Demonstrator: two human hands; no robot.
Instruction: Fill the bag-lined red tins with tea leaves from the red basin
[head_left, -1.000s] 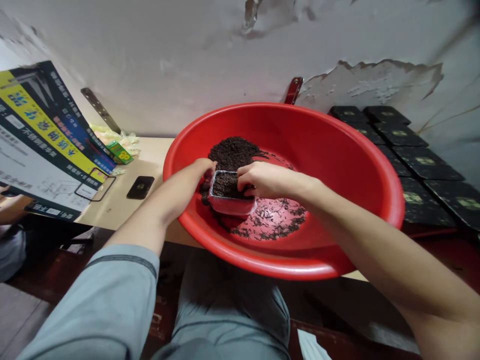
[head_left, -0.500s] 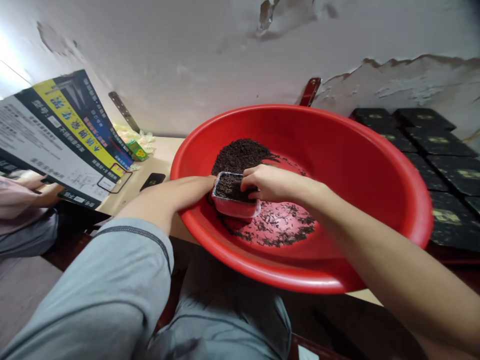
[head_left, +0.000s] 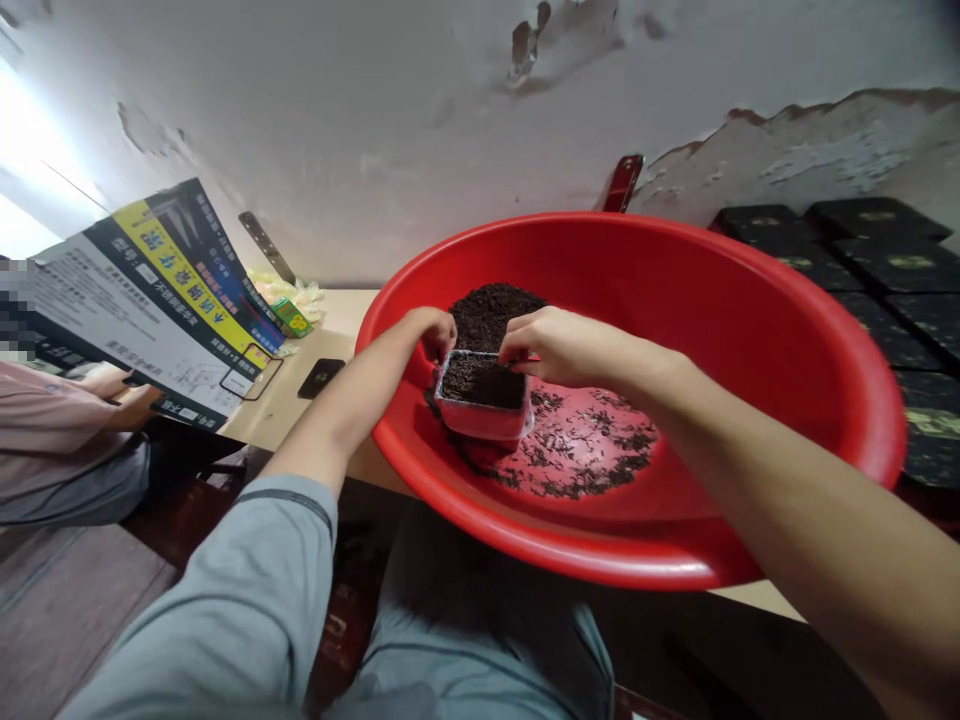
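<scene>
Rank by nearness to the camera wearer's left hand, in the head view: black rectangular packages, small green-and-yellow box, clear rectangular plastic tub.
1. Clear plastic tub, at the left hand, inside the red plastic basin.
2. Green-and-yellow box, left of the basin.
3. Black packages, right of the basin.

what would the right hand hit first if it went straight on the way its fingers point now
Most likely the translucent, rectangular plastic tub of dark, shredded material: the right hand is at its far right corner, though depth is hard to judge.
</scene>
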